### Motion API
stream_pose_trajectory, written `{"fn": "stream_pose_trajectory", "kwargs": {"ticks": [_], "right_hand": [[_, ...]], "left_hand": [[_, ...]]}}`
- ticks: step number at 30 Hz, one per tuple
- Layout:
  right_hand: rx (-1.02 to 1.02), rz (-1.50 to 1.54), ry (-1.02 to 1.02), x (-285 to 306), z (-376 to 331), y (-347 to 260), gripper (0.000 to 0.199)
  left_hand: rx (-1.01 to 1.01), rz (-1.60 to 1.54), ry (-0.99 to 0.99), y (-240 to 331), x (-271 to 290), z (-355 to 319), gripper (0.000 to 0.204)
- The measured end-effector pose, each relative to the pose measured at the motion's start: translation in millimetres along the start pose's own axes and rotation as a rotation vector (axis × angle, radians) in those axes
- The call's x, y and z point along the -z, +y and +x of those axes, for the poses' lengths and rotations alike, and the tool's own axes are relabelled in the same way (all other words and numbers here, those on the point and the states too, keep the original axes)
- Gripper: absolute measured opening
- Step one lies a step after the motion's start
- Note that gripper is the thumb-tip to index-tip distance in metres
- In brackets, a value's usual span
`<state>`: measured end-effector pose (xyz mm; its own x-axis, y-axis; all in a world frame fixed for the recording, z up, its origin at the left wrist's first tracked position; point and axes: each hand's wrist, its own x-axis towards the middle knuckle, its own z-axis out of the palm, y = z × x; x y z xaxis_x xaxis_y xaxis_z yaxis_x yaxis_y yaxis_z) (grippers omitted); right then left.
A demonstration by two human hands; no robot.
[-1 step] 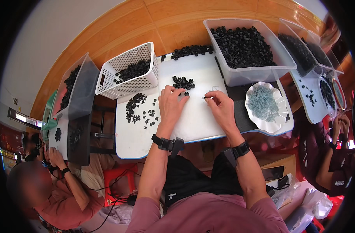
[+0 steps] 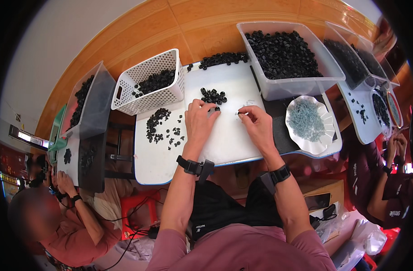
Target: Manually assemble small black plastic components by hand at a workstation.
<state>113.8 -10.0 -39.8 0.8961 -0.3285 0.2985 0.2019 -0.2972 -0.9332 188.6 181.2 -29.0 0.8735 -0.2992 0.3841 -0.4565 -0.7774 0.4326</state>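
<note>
My left hand point(image 2: 198, 121) rests on the white table point(image 2: 156, 158), its fingertips pinching a small black cap point(image 2: 214, 109) just below a little heap of black caps point(image 2: 213, 95). My right hand point(image 2: 257, 126) lies beside it, its thumb and forefinger closed on a tiny thin metal piece point(image 2: 239, 112). The two hands are a few centimetres apart. Both wrists wear black bands. Loose black caps point(image 2: 161, 126) are scattered to the left of my left hand.
A white perforated basket point(image 2: 145, 97) with caps stands at the back left. A clear bin point(image 2: 301, 86) full of black caps stands at the back right. A white scalloped dish point(image 2: 324, 135) holds bluish metal pieces. People work at tables on both sides.
</note>
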Motion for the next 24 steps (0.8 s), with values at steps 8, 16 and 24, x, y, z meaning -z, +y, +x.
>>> {"fn": "stream_pose_trajectory", "kwargs": {"ticks": [8,16,24], "right_hand": [[0.074,0.075,0.024,0.3,-4.4,0.9,0.013],[0.128,-0.007,-0.050,0.9,-2.6,-2.6,0.014],[0.165,-0.064,-0.073,-0.6,-2.3,-2.4,0.013]], "left_hand": [[0.031,-0.410,0.012,26.8,-11.9,-22.3,0.030],[0.133,-0.548,0.020,35.8,-19.2,-34.1,0.027],[0.104,-0.548,0.031,35.1,-20.9,-35.2,0.027]]}}
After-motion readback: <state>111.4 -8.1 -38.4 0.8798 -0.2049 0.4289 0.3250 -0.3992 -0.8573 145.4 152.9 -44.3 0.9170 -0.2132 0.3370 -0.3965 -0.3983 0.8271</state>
